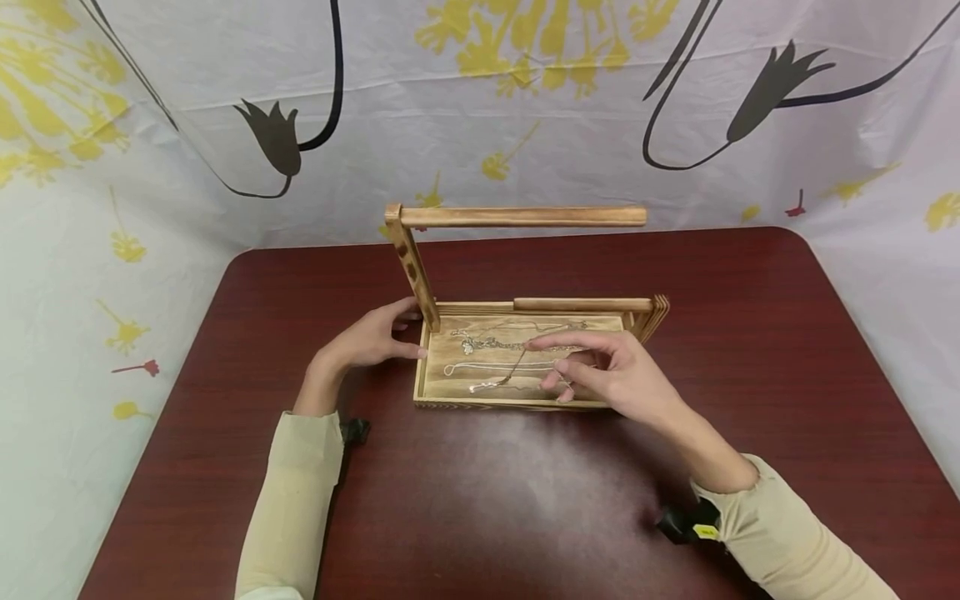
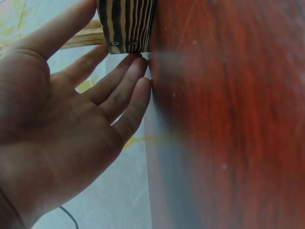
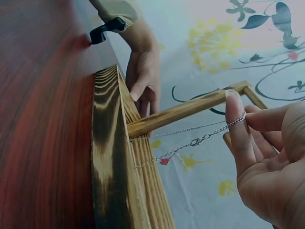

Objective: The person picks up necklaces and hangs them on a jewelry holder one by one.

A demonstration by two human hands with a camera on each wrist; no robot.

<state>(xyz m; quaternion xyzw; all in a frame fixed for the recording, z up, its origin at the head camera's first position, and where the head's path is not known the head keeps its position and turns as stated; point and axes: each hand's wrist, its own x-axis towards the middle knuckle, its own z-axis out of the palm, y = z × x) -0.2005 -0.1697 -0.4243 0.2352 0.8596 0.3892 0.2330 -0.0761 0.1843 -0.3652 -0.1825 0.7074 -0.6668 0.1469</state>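
A wooden jewelry stand has a shallow tray base (image 1: 480,403) and a tall left post with a crossbar (image 1: 525,217). Several chain necklaces (image 1: 495,365) lie across the tray floor. Above them, my right hand (image 1: 622,375) pinches a silver chain necklace (image 3: 183,149) between thumb and fingertip. A small clasp (image 3: 196,142) shows on the chain in the right wrist view, and its lower part drops into the tray. My left hand (image 1: 369,335) touches the tray's left end, thumb at the rim and fingers fairly straight beside the post.
A lower wooden bar (image 1: 581,304) runs along the tray's back right, beside a slatted end piece (image 1: 658,315). The stand sits on a dark red table (image 1: 487,517). A patterned cloth (image 1: 525,150) hangs behind the table's far edge.
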